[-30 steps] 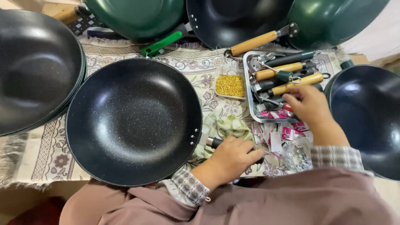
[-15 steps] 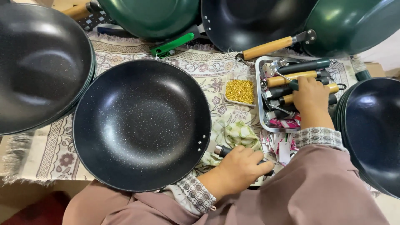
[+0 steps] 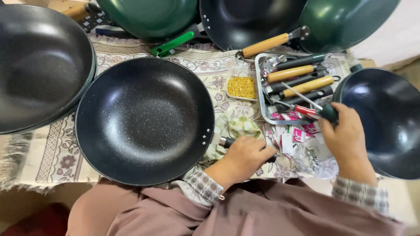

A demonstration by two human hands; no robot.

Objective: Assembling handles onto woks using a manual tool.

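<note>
Left hand (image 3: 243,157): clenched on handle (image 3: 227,142) of black wok (image 3: 144,120), which rests on the patterned cloth (image 3: 43,148). Right hand (image 3: 345,135): grasping screwdriver (image 3: 313,109) over tray (image 3: 262,114) of handles. Beyond: dish of yellow bits (image 3: 241,87), green wok (image 3: 148,17).

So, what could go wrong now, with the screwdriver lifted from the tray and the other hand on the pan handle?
1. The screwdriver in the right hand has its tip over the crowded metal tray; it might catch the handles there.
2. The left hand grips the handle of the speckled black pan; turning it might knock the small dish of yellow pieces close by.
</note>
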